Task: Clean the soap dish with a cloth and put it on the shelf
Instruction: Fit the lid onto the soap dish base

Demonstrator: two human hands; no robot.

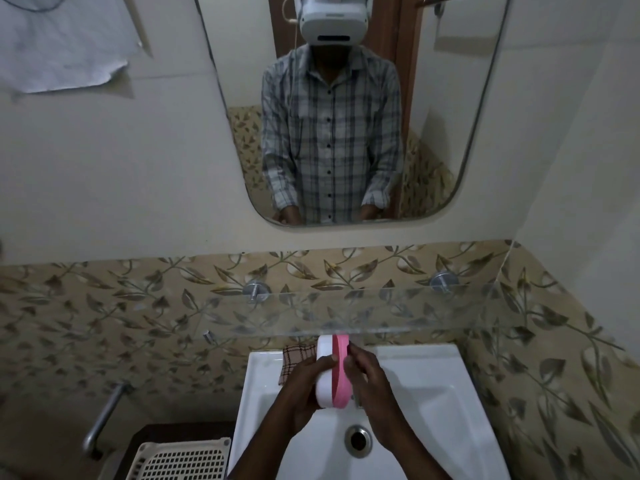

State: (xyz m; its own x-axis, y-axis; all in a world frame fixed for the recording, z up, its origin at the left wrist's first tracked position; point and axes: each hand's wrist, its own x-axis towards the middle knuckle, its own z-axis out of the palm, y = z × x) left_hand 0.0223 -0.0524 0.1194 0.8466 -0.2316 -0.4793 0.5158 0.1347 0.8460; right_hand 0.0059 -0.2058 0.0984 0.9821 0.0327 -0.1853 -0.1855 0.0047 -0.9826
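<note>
1. One plastic two-part soap dish (325,379), held on edge above the basin with its long axis pointing away from the person. It consists of a white oval outer shell (323,348) on the left and a pink inner tray (340,349) on the right, set side by side and touching.
2. The dish's far end meets the front edge of the shelf in this view; contact cannot be told.
3. One left hand (303,386), fingers wrapped round the white shell, thumb lying across its top edge.
4. One right hand (369,379), fingertips pressed on the pink tray's outer side and holding it.
5. One checked cloth (294,355), brown and cream, lying on the basin's back rim, just left of the dish and partly hidden by the left hand.
6. One clear glass shelf (398,313), fixed on two round metal brackets (256,289) to leaf-patterned beige wall tiles (104,306).
7. One white ceramic washbasin (433,365) with a metal drain (358,441) below the hands.
8. One rounded wall mirror (450,133) above the shelf, reflecting a person in a checked shirt and a white headset.
9. One white perforated plastic basket (180,460), lower left, beside a metal pipe (104,415).
10. One crumpled white paper sheet (59,46) on the wall, upper left.
</note>
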